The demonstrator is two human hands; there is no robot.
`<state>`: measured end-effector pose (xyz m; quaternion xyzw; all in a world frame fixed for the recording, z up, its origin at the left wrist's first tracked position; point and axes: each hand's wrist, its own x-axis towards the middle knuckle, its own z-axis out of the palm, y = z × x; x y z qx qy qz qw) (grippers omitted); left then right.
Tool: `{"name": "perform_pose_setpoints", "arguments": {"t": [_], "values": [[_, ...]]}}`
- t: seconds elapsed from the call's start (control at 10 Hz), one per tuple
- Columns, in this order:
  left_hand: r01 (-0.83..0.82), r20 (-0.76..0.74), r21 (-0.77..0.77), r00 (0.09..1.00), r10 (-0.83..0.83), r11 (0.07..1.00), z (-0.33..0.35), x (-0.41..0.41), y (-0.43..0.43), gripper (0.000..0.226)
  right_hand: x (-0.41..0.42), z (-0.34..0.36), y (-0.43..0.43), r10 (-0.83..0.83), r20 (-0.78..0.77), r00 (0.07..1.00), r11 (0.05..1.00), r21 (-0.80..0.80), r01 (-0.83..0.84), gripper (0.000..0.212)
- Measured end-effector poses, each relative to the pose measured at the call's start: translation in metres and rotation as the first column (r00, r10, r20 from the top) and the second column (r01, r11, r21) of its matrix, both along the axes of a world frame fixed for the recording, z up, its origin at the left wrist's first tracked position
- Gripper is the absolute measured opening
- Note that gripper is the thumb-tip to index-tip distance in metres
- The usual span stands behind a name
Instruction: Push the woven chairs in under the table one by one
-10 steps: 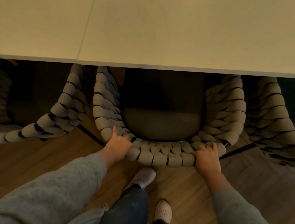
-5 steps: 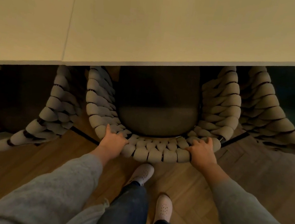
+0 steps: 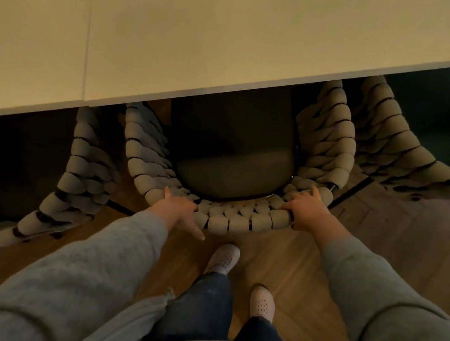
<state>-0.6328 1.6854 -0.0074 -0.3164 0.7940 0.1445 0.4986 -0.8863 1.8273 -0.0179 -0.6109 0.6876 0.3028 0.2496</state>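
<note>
Here, going left to right, a woven chair (image 3: 78, 178) sits partly under the pale table (image 3: 236, 42), its back curving out over the wood floor (image 3: 382, 235). Next, the left hand (image 3: 180, 210) rests flat on the middle woven chair's back rim (image 3: 234, 220), fingers spread loosely, thumb pointing down off the weave, gripping nothing firmly. The dark seat cushion (image 3: 233, 165) lies ahead, half beneath the tabletop. The right hand (image 3: 307, 213) curls over the rim's right end, fingers wrapped on the weave. Another woven chair (image 3: 395, 142) stands just beside.
</note>
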Motion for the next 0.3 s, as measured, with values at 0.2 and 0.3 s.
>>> {"name": "perform_pose_setpoints", "arguments": {"t": [0.2, 0.3], "values": [[-0.073, 0.066, 0.092, 0.996, 0.067, 0.993, 0.011, -0.035, -0.015, 0.112, -0.008, 0.015, 0.013, -0.153, 0.14, 0.978, 0.984, -0.066, 0.163, 0.067], [-0.129, 0.01, 0.123, 0.992, 0.128, 0.984, 0.023, -0.084, -0.023, 0.107, -0.031, 0.027, 0.031, -0.283, 0.221, 0.933, 0.915, -0.229, 0.331, 0.066]]}}
